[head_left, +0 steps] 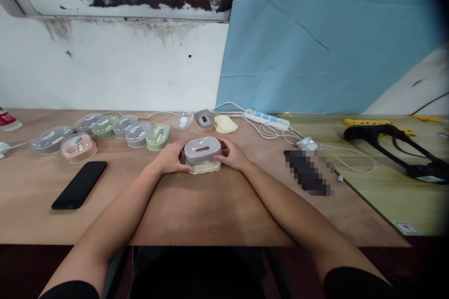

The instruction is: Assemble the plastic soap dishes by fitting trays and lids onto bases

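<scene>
On the table before me, a grey oval lid with a long slot in its top [202, 149] rests over a cream-coloured pad [206, 167]. My left hand [171, 158] is curled against its left side, thumb at the lower front. From the right, my right hand [232, 154] grips the opposite side, its thumb on the front edge. Behind them stands a similar grey slotted box [205, 121] with a pinkish lower part. Beside that lie more cream pads [225, 124] and a clear lid with a white disc [183, 121].
Several oval boxes with clear covers stand left, including a pink one [79, 145] and a green one [159, 137]. A black phone [80, 185] lies nearer. Rightward are a power strip [267, 119] with loose cables, a pixelated dark object [307, 173] and a black strapped frame [400, 152].
</scene>
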{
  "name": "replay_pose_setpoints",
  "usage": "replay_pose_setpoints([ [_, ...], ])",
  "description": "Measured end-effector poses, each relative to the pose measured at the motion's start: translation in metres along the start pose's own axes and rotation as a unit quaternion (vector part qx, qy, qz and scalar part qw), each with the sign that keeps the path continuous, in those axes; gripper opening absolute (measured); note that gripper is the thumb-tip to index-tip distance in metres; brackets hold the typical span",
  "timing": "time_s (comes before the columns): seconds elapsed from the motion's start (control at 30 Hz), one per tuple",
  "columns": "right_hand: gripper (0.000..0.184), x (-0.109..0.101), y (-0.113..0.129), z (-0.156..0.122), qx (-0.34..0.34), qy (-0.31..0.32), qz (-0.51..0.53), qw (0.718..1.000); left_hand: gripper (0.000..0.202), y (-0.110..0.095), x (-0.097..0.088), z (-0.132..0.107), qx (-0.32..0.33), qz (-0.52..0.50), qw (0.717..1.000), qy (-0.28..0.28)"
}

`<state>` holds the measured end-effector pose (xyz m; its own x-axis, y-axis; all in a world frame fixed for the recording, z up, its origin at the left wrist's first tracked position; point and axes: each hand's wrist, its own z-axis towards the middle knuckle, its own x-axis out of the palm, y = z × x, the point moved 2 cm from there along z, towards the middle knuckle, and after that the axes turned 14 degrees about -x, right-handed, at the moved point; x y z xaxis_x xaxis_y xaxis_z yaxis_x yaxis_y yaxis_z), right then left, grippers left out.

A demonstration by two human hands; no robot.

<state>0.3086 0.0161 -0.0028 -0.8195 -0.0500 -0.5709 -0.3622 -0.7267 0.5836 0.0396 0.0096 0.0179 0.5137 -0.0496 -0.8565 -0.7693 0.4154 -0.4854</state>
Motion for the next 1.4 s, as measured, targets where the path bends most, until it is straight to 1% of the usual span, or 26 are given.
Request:
replay_pose_setpoints([
  [0.07, 0.074, 0.001, -0.002, 0.0, 0.009, 0.013, 0.009, 1.0, 0.09, -0.003, -0.002, -0.001, 0.012, 0.006, 1.0, 0.005],
  [0.13, 0.073, 0.002, -0.002, 0.0, 0.008, 0.027, 0.018, 0.999, 0.09, -0.005, -0.003, -0.001, 0.011, 0.003, 1.0, 0.004],
  [0.2, 0.073, 0.004, -0.001, 0.0, 0.003, 0.043, 0.018, 0.999, 0.088, -0.004, -0.002, -0.001, 0.004, -0.002, 1.0, 0.002],
  [0.27, 0.073, 0.005, 0.0, 0.0, -0.001, 0.055, 0.013, 0.998, 0.09, 0.0, 0.0, 0.0, -0.005, 0.0, 1.0, 0.001],
  [0.33, 0.078, 0.005, 0.001, 0.001, -0.001, 0.057, 0.01, 0.998, 0.1, 0.005, 0.003, 0.001, -0.01, 0.009, 1.0, 0.001],
  [0.4, 0.086, 0.004, 0.003, 0.001, 0.0, 0.056, 0.003, 0.998, 0.109, 0.009, 0.006, 0.001, -0.01, 0.022, 1.0, 0.003],
  [0.5, 0.095, 0.0, 0.006, 0.001, -0.015, 0.056, -0.026, 0.998, 0.111, 0.014, 0.011, 0.002, -0.008, 0.028, 1.0, 0.005],
  [0.6, 0.096, -0.004, 0.007, 0.001, -0.037, 0.059, -0.058, 0.996, 0.112, 0.013, 0.016, 0.003, -0.006, 0.027, 1.0, 0.007],
  [0.7, 0.09, -0.008, 0.003, 0.001, -0.039, 0.073, -0.081, 0.993, 0.109, 0.009, 0.019, 0.003, -0.001, 0.038, 0.999, 0.012],
  [0.83, 0.085, -0.009, -0.001, 0.0, -0.02, 0.098, -0.083, 0.992, 0.103, 0.004, 0.019, 0.003, 0.017, 0.053, 0.998, 0.018],
  [1.1, 0.087, -0.008, 0.0, 0.0, 0.001, 0.12, -0.085, 0.989, 0.098, 0.002, 0.015, 0.002, 0.034, 0.065, 0.997, 0.035],
  [1.3, 0.086, -0.008, 0.001, 0.002, -0.002, 0.146, -0.112, 0.983, 0.096, 0.001, 0.017, 0.001, 0.025, 0.072, 0.996, 0.042],
  [1.4, 0.088, -0.007, 0.001, 0.002, 0.001, 0.143, -0.114, 0.983, 0.096, -0.001, 0.017, 0.002, 0.02, 0.069, 0.996, 0.043],
])
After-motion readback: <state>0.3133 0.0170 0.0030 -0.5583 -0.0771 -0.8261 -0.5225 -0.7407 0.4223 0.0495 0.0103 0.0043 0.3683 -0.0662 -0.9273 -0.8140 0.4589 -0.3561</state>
